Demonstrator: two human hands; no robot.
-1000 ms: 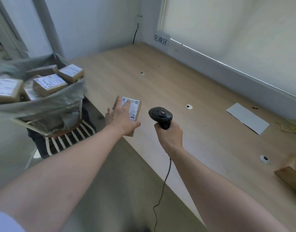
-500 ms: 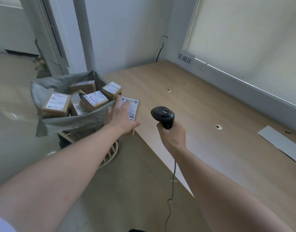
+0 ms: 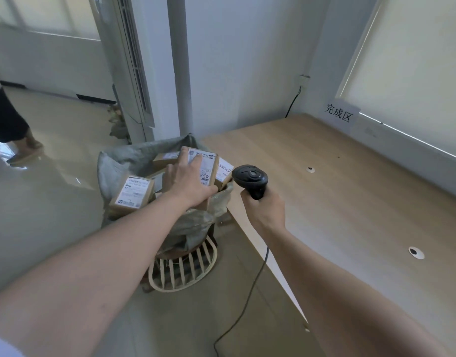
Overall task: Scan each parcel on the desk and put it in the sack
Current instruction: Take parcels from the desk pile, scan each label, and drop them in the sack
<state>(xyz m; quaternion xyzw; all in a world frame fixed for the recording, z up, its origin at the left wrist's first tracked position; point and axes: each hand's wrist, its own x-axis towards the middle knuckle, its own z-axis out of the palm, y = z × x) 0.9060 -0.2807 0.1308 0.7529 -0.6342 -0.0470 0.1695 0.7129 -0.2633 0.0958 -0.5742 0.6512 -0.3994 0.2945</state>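
Brown cardboard fills our left hand [image 3: 188, 181]: we hold a small parcel [image 3: 205, 167] with our fingers lying flat on its white label and our thumb hooked round its near edge. The parcel hangs right over the open mouth of the grey sack [image 3: 134, 161]. Our right hand [image 3: 264, 210] is wrapped tight round the handle of the black scanner [image 3: 250, 177], at about three o'clock from the parcel and near it. The scanner's cord [image 3: 250, 287] drops down toward six o'clock.

To do this step well, we think we should lower the parcel onto a flat spot in the sack before we let go, not drop it from high up. The sack already looks full. One box [image 3: 132, 193] sits at about nine o'clock from our left hand, and another box [image 3: 223, 172] peeks out just beside our parcel at three o'clock. If we put ours on a tilted box, it may slide out over the rim. We also keep the scanner up and away, so its cord does not catch the sack.

The sack stands on a pale slatted stool [image 3: 183, 269], beside the wooden desk [image 3: 350, 202].

Half a second ago, our left hand held the parcel at the desk's edge, just short of the sack. Now it is over the sack. The scanner hand has hardly moved.
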